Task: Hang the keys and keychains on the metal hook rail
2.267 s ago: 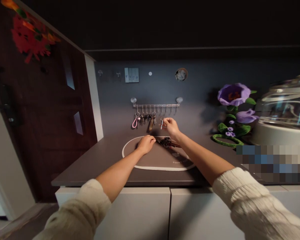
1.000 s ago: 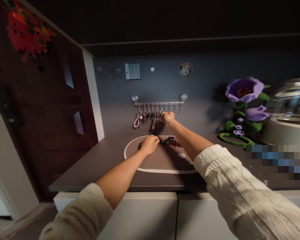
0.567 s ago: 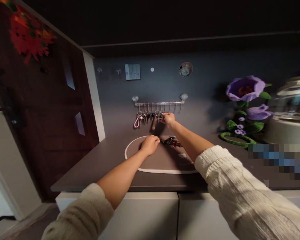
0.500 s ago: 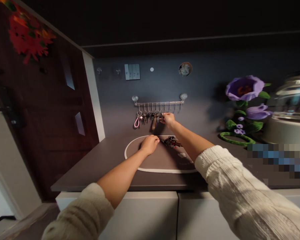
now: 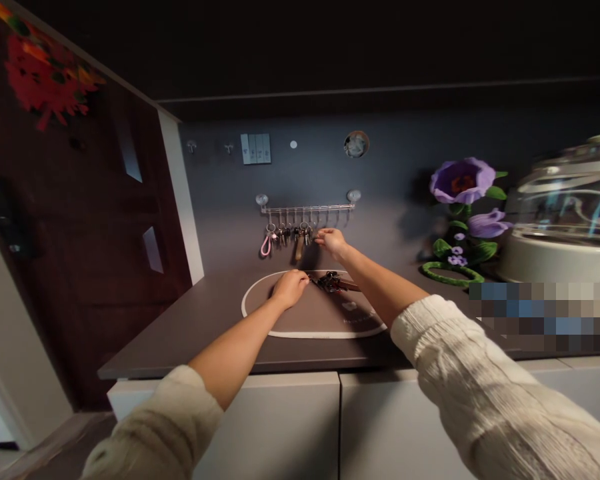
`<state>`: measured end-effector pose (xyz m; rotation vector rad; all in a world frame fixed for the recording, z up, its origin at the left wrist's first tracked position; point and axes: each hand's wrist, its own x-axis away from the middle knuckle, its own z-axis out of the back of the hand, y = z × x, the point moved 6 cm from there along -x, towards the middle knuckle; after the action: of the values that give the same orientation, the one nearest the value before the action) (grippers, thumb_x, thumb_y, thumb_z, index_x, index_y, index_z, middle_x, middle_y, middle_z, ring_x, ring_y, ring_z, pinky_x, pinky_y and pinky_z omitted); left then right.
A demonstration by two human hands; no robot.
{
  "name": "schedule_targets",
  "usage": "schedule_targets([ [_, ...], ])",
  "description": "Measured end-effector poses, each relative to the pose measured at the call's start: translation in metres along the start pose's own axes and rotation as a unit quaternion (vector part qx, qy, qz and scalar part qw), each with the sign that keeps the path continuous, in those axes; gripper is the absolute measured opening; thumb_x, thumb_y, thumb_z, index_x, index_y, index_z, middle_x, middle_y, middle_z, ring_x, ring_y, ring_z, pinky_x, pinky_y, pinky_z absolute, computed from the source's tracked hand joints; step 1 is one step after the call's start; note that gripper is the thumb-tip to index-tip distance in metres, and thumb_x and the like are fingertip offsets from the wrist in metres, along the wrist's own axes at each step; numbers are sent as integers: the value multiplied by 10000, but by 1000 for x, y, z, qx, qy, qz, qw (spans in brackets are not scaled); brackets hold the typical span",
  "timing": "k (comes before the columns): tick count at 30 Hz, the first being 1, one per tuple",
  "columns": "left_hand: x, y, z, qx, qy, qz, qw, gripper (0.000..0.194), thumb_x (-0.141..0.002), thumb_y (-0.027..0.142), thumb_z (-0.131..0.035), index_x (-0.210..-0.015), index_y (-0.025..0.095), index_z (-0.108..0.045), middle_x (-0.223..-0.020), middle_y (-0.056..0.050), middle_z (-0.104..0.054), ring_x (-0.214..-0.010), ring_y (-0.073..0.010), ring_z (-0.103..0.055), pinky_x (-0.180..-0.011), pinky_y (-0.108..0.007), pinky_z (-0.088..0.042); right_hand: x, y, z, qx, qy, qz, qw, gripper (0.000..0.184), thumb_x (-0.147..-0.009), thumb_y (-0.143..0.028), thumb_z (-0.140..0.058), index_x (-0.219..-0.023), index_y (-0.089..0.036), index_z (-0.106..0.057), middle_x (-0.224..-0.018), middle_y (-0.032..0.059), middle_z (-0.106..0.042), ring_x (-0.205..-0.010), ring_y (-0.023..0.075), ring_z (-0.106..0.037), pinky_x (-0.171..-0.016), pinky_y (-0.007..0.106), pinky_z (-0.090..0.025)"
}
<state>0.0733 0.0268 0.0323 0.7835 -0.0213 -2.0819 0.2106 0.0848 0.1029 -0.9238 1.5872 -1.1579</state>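
Observation:
A metal hook rack [image 5: 307,209] is fixed to the grey wall, with several key rings [image 5: 285,235] hanging from its left hooks. My right hand [image 5: 333,242] reaches up just below the rack, its fingers pinched together at the rightmost hanging key ring. A dark pile of keys [image 5: 334,282] lies on an oval grey mat [image 5: 280,331] with a white rim. My left hand [image 5: 290,288] rests on the mat with curled fingers, its fingertips against the left end of the pile. What the left fingers grip is hidden.
The mat lies on a dark countertop [image 5: 180,333] over white cabinet doors. A purple flower ornament [image 5: 463,213] and a glass-lidded appliance [image 5: 565,220] stand to the right. A dark wooden door [image 5: 80,253] is at the left, and a switch plate [image 5: 255,148] sits on the wall.
My right hand lifted a small key from above the mat up to the rack's hooks and now sits slightly lower. My left hand stayed by the key pile.

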Motion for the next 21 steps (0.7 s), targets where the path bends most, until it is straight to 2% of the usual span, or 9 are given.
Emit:
schedule_targets([
  [7,4,7,5,12,6,-19,1000,215,-806,218,-489,-935,167,-653,-909,-61,-634,-835,-153,-567,-787,-263,-427,19,-8,8,-17,-41,-3,999,75,-749,-78,-509,-728,-150,-512,-650,-18,-538,-498,44,-483,-495,167,-405],
  [13,2,18,5,6,-21,-51,998,213,-792,216,-513,-942,168,-656,-913,-63,-631,-841,-156,-568,-797,-261,-432,44,-6,19,-26,-83,0,996,64,-771,-92,-499,-751,-150,-517,-664,-10,-570,-489,37,-487,-496,159,-408],
  [17,-4,32,3,-22,-55,-83,995,199,-782,211,-525,-912,179,-672,-913,-62,-637,-844,-157,-569,-811,-259,-424,57,7,36,-24,-72,-6,997,74,-766,-81,-495,-763,-151,-520,-670,-10,-585,-532,56,-546,-520,169,-429],
  [21,-12,45,-4,-42,-76,-82,993,180,-765,225,-545,-866,191,-690,-881,-56,-651,-823,-163,-576,-785,-256,-425,67,23,58,-20,-39,-20,999,91,-771,-75,-470,-779,-150,-520,-666,-5,-590,-512,61,-543,-507,181,-441],
])
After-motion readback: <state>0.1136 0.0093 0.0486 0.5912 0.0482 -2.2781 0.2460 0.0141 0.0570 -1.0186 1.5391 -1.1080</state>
